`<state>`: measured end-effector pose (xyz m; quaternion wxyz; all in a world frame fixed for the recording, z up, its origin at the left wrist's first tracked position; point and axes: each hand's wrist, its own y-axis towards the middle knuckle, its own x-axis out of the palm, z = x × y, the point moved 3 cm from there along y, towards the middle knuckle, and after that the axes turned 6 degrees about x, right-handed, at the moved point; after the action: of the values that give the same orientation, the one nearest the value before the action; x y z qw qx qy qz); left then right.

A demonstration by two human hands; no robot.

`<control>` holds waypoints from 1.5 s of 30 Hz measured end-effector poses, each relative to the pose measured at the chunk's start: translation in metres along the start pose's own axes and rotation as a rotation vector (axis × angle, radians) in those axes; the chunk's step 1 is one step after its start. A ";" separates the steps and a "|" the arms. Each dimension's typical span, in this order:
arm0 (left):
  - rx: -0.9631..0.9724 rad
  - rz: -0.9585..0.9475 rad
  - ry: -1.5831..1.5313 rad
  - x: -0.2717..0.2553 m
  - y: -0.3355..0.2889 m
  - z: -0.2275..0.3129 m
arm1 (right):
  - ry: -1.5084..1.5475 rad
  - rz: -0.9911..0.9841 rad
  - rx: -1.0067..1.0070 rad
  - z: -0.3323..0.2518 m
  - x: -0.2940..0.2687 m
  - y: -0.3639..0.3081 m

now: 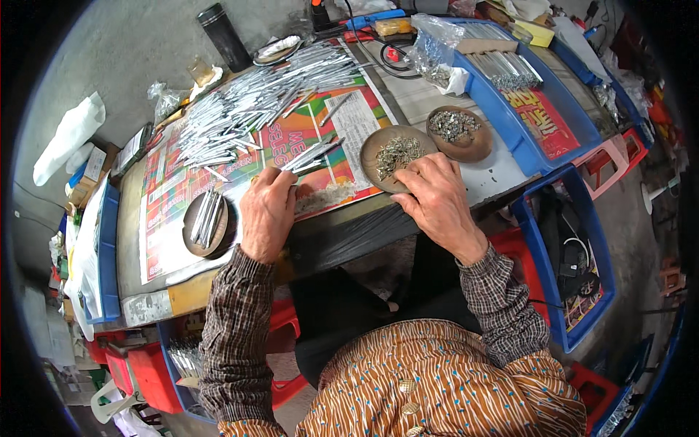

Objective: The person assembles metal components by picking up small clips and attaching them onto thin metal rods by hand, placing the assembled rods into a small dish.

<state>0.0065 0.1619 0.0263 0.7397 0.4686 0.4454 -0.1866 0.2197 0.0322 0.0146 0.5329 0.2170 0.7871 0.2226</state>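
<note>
My left hand rests at the table's near edge with its fingers curled together; anything inside them is hidden. Just beyond it lie a few slim silvery metal rods. To its left, a small round wooden bowl holds a bundle of similar rods. My right hand reaches over the near right rim of a wooden bowl of small brass-coloured metal pieces. Its thumb and fingers are bent toward each other, and what they grip is too small to make out.
A large heap of silvery rods covers the printed sheet's far side. Right of my hand stands another bowl with dark metal bits. A blue tray holds more rods. Behind stands a black cylinder.
</note>
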 end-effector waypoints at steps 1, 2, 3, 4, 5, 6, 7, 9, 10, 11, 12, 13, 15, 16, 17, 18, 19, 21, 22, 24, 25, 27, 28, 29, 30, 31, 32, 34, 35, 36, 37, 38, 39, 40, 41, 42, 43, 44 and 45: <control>-0.009 -0.023 0.015 0.004 0.003 -0.001 | 0.020 -0.001 0.018 0.001 0.001 0.000; -0.007 -0.026 0.014 0.005 0.006 -0.003 | 0.040 -0.002 0.036 0.002 0.001 -0.001; 0.011 -0.021 0.022 0.006 0.008 -0.003 | 0.039 -0.001 0.040 0.002 0.001 -0.001; 0.029 -0.017 0.030 0.008 0.010 -0.003 | 0.046 0.002 0.034 0.002 0.001 0.000; 0.031 -0.020 0.028 0.008 0.012 -0.002 | 0.054 0.006 0.028 0.001 0.001 0.000; 0.032 -0.037 0.031 0.009 0.014 -0.002 | 0.054 0.006 0.032 0.002 0.001 0.000; 0.032 -0.054 0.036 0.010 0.015 -0.002 | 0.048 0.001 0.028 0.002 0.001 -0.001; 0.052 -0.059 0.064 0.015 0.016 -0.004 | 0.044 -0.005 0.026 0.002 0.001 0.000; 0.072 -0.061 0.093 0.017 0.016 -0.004 | 0.037 -0.010 0.013 0.001 0.000 0.000; 0.072 -0.063 0.094 0.018 0.016 -0.004 | 0.030 -0.015 0.000 0.001 0.001 0.000; 0.058 -0.085 0.114 0.020 0.015 -0.004 | 0.030 -0.015 0.003 0.001 0.001 0.000; 0.044 -0.106 0.134 0.021 0.015 -0.004 | 0.037 -0.009 0.002 0.002 0.001 0.000; 0.065 -0.085 0.152 0.022 0.016 -0.002 | 0.044 -0.002 0.001 0.002 0.002 0.000; 0.085 -0.063 0.170 0.022 0.016 -0.002 | 0.051 0.001 0.001 0.002 0.001 -0.001; 0.085 -0.062 0.171 0.023 0.015 -0.002 | 0.058 0.003 0.000 0.002 0.001 -0.001; 0.110 -0.031 0.168 0.023 0.014 -0.001 | 0.059 0.004 -0.001 0.002 0.001 -0.001; 0.135 0.001 0.166 0.022 0.014 -0.001 | 0.075 0.010 0.000 0.002 0.001 -0.001; 0.127 0.007 0.161 0.022 0.011 0.001 | 0.092 0.017 -0.002 0.002 0.002 -0.002; 0.118 0.011 0.154 0.021 0.009 0.002 | 0.101 0.022 0.000 0.003 0.003 -0.002; 0.111 0.032 0.143 0.022 0.005 0.002 | 0.110 0.029 -0.001 0.003 0.003 -0.001; 0.103 0.050 0.129 0.022 0.002 0.002 | 0.126 0.027 0.012 0.002 0.003 -0.001; 0.063 0.062 0.065 0.020 -0.003 0.002 | 0.141 0.027 0.022 0.003 0.003 0.000; 0.022 0.070 -0.002 0.018 -0.005 0.001 | 0.149 0.047 0.006 0.005 0.005 -0.002; 0.022 0.074 0.000 0.015 -0.006 0.004 | 0.158 0.066 -0.011 0.006 0.005 -0.002; 0.030 0.116 -0.080 0.010 -0.006 0.009 | 0.158 0.067 -0.014 0.006 0.004 -0.003; 0.037 0.158 -0.160 0.004 -0.007 0.015 | 0.179 0.083 -0.010 0.007 0.002 -0.004; 0.036 0.161 -0.156 -0.001 -0.008 0.022 | 0.201 0.098 -0.006 0.007 0.001 -0.004; -0.158 0.207 -0.366 -0.007 -0.014 0.030 | 0.215 0.117 -0.013 0.005 0.001 -0.004; -0.221 0.183 -0.459 -0.006 -0.020 0.031 | 0.232 0.137 -0.018 0.004 0.000 -0.004; -0.222 0.186 -0.458 -0.007 -0.023 0.038 | 0.232 0.137 -0.022 0.002 -0.001 -0.005; -0.312 0.201 -0.660 -0.007 -0.026 0.044 | 0.258 0.133 -0.005 0.002 -0.001 -0.006; -0.401 0.213 -0.863 -0.005 -0.030 0.049 | 0.282 0.128 0.013 0.001 -0.002 -0.008; -0.419 0.233 -1.013 -0.003 -0.034 0.055 | 0.283 0.127 0.008 -0.003 -0.003 -0.009; -0.420 0.237 -1.012 -0.003 -0.038 0.060 | 0.346 0.120 0.033 -0.006 -0.005 -0.010; -0.472 0.219 -1.108 -0.002 -0.042 0.064 | 0.408 0.112 0.059 -0.010 -0.006 -0.011; -0.524 0.198 -1.206 0.000 -0.045 0.069 | 0.406 0.110 0.058 -0.016 -0.008 -0.013; -0.545 0.182 -1.250 -0.001 -0.046 0.075 | 0.480 0.096 0.066 -0.023 -0.010 -0.014; -0.547 0.181 -1.254 0.000 -0.049 0.078 | 0.554 0.083 0.075 -0.029 -0.012 -0.015; -0.575 0.169 -1.306 0.001 -0.052 0.080 | 0.585 0.058 0.071 -0.035 -0.012 -0.016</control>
<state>0.0098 0.0675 0.0115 0.9613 0.0806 -0.0944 -0.2460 0.1898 0.0080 0.0258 0.2688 0.1847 0.9080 0.2631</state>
